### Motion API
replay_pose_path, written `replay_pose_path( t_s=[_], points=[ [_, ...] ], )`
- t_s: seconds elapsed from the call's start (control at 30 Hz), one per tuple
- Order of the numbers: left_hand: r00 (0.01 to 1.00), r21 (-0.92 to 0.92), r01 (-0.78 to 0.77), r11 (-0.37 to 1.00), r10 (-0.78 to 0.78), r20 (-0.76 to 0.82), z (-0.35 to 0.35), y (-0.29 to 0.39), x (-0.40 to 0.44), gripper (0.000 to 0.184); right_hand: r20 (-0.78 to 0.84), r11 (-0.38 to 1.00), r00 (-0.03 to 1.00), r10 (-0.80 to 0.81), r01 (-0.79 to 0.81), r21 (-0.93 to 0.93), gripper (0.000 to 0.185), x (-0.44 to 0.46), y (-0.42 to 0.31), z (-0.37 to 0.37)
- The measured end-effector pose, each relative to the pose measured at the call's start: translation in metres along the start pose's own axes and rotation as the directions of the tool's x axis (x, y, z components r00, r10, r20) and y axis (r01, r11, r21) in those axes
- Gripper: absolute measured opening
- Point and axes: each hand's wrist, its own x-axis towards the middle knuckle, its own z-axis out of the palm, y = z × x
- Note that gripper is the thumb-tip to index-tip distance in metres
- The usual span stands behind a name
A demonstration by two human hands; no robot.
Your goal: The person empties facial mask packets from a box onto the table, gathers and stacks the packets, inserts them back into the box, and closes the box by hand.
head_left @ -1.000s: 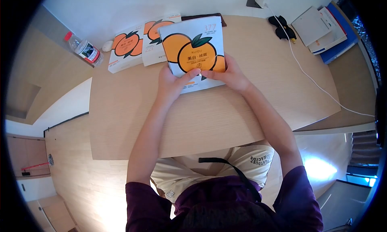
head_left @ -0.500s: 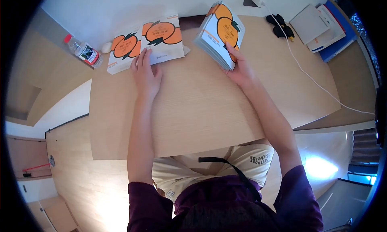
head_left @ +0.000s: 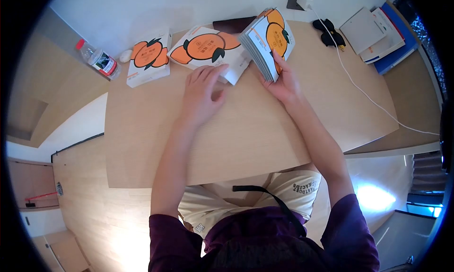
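From where I stand, at the far left there's a water bottle (head_left: 100,60), with a small white rounded thing (head_left: 125,55) between it and the first box (head_left: 147,59), a pale one printed with oranges. Just right of that, on the table (head_left: 236,135), a second box (head_left: 201,44) with the same print sits at a slant, its printed face up. The left hand (head_left: 202,94) is at its near edge: fingers loosely bent, tips against the box, thumb hanging apart, so I'd call it touching rather than gripping. Whether the end of that box is open I can't tell.

To the right of it, the right hand (head_left: 283,83) has a stack of packets (head_left: 268,44) held up off the table, thumb across the front one, the other fingers mostly hidden behind. The edges fan out a little towards the box.

The step in hand looks to be steadying or turning the second box with the packets kept ready beside it. I'd judge the next move calls for a firmer hold on the box by the left, and an even squeeze on the right so no packet slips.
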Motion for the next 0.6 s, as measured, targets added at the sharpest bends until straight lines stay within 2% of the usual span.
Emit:
replay_pose_path(
  t_s=[0.1,0.2,0.4,0.5,0.6],
  points=[
    [0.998,0.058,0.030,0.998,-0.027,-0.059,0.006,0.010,0.000,0.059,-0.071,1.000,0.997,-0.030,0.030,0.005,0.025,-0.001,0.001,0.002],
    [0.989,0.101,0.102,0.990,-0.090,-0.119,0.008,0.012,0.003,0.049,-0.040,0.999,0.999,-0.021,0.022,0.032,0.024,0.002,0.000,-0.001],
    [0.979,-0.016,0.156,0.988,-0.157,-0.128,0.008,0.008,0.003,0.029,-0.019,0.999,1.000,-0.020,0.021,0.042,0.025,0.000,0.001,0.002],
    [0.951,0.024,0.244,0.970,-0.234,-0.200,0.013,0.008,0.005,0.024,-0.030,0.999,0.999,-0.027,0.028,0.032,0.025,-0.003,0.001,0.006],
    [0.911,-0.113,0.356,0.928,-0.371,-0.178,0.007,0.013,0.008,0.021,-0.079,0.999,0.997,-0.028,0.030,0.025,0.027,-0.003,-0.001,0.005]
  ],
)
